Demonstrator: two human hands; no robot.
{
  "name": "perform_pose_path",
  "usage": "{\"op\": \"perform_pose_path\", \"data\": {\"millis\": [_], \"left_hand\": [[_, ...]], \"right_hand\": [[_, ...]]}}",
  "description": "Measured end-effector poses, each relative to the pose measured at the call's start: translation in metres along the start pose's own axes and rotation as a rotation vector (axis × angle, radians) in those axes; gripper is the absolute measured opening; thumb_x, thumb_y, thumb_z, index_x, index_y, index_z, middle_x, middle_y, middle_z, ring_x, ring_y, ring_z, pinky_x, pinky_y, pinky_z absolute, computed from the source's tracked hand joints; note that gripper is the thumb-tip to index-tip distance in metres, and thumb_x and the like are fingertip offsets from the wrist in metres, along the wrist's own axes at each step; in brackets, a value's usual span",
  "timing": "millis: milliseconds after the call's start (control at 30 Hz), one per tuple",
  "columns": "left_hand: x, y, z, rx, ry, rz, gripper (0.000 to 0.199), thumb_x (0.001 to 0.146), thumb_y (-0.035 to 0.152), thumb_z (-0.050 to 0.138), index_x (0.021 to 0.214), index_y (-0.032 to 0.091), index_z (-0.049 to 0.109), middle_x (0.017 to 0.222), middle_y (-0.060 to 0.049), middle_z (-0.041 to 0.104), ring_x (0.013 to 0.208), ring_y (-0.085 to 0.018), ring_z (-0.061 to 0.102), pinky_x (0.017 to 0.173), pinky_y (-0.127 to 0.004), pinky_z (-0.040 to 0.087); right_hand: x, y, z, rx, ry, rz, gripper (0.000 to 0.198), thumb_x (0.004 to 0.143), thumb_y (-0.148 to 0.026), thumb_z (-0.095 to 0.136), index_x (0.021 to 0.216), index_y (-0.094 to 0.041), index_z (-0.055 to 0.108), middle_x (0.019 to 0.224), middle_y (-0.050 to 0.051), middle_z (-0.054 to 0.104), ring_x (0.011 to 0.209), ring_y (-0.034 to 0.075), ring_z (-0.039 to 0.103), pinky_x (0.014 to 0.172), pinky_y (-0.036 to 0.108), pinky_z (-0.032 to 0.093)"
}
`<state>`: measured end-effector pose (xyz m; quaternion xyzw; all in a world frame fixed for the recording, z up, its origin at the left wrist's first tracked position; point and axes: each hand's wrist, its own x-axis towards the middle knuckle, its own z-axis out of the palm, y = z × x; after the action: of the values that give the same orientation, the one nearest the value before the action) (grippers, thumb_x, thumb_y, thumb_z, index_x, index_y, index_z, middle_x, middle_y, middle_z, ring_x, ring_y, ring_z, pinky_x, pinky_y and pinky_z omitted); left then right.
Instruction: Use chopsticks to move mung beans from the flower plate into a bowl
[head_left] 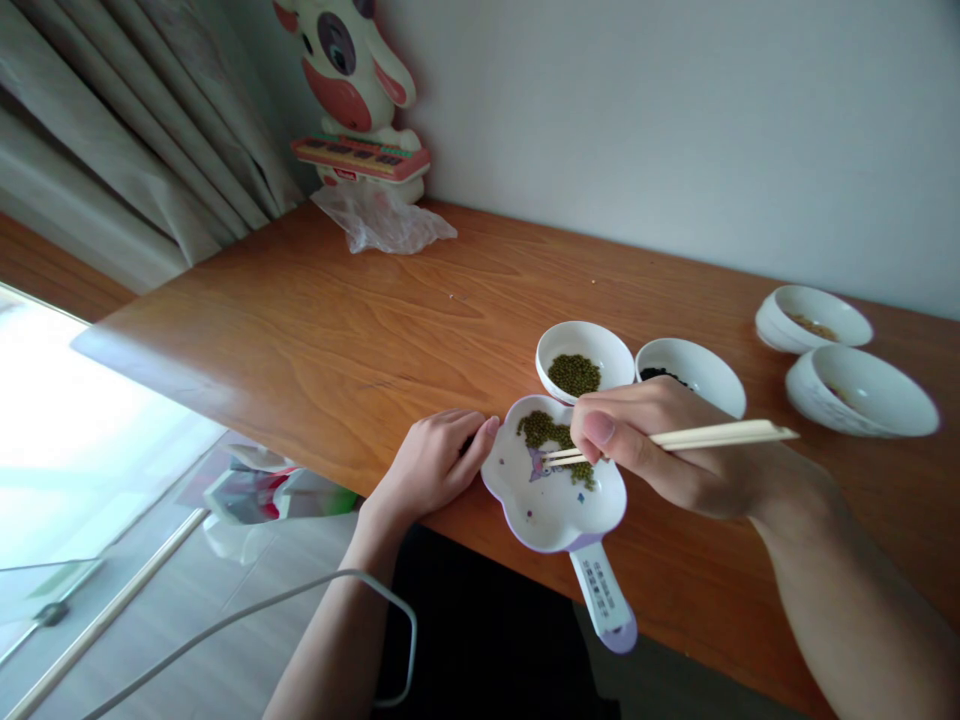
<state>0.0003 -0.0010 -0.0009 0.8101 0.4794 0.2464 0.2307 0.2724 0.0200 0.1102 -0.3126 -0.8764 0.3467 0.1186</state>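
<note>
My right hand (660, 440) is closed around a pair of light wooden chopsticks (720, 434). Their tips point left, low over a flower-shaped white dish with a lilac rim (525, 525) and a handle (600, 590). Green mung beans (534, 428) lie in the dish's far and right parts, partly hidden by the hand. I cannot tell whether a bean is between the tips. My left hand (431, 465) rests at the table edge, left of the dish, loosely bent and holding nothing, its thumb at the rim. A white bowl (551, 350) just behind the dish contains more mung beans (574, 375).
A bowl with black beans (712, 375) sits behind my right hand. Two more white bowls (862, 400) with tan contents stand at the right. A cow toy with a keyboard (360, 155) and a plastic bag (390, 225) are at the back. A grey cable (300, 588) crosses my left forearm.
</note>
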Motion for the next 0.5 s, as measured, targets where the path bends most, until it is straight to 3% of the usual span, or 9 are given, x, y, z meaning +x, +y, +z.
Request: {"op": "perform_pose_path", "data": {"millis": [500], "left_hand": [[-0.0004,-0.0008,0.0013,0.009,-0.006,-0.009,0.043,0.113,0.039,0.037,0.076,0.020,0.047,0.072,0.000,0.054,0.063,-0.012,0.048,0.064,-0.029,0.035]], "right_hand": [[0.0023,-0.0001,0.0012,-0.009,0.007,-0.006,0.048,0.114,-0.045,0.032,0.079,-0.020,0.052,0.071,-0.002,0.056,0.064,0.012,0.047,0.064,0.032,0.030]]}}
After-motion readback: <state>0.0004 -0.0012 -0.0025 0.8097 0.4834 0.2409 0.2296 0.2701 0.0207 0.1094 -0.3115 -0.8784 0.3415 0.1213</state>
